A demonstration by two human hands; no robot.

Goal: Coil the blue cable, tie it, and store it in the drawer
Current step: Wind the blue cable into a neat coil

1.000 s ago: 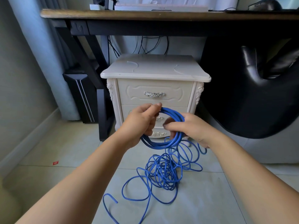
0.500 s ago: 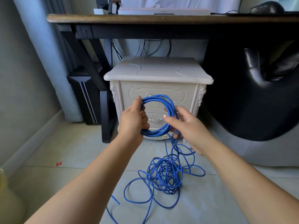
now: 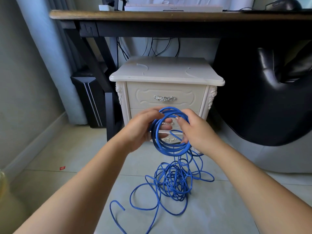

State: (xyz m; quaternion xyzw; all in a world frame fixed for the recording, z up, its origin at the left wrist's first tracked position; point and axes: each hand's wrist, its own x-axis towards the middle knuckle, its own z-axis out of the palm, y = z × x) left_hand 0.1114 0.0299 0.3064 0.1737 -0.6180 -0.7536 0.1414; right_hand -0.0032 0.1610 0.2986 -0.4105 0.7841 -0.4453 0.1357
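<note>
Two bare forearms reach toward a white nightstand (image 3: 167,73), and everything else is placed against that piece. Nearest, on the tiled floor in front of it, the loose part of the one blue cable (image 3: 170,149) lies in a tangled heap (image 3: 173,186), with one free end (image 3: 124,209) curling out to the front left. From the heap, strands rise to a round coil of several turns held up before the nightstand's lower front. The left hand (image 3: 140,130) grasps the coil's left side, thumb over the top and fingers showing through the loop, though it is blurred. The right hand (image 3: 197,130) curls around the coil's right side. The nightstand has two drawers, both closed: the upper drawer (image 3: 146,98) carries one silver handle (image 3: 164,98), and the lower drawer (image 3: 140,113) is mostly hidden behind the hands. One small red scrap (image 3: 62,168) lies on the floor to the front left. One black computer tower (image 3: 87,98) stands just left of the nightstand, one black chair (image 3: 261,98) to its right. Above and behind it runs a wooden desk (image 3: 152,15), bearing one white keyboard (image 3: 173,8) whose small mark is too tiny to read, and one black mouse (image 3: 285,4).
</note>
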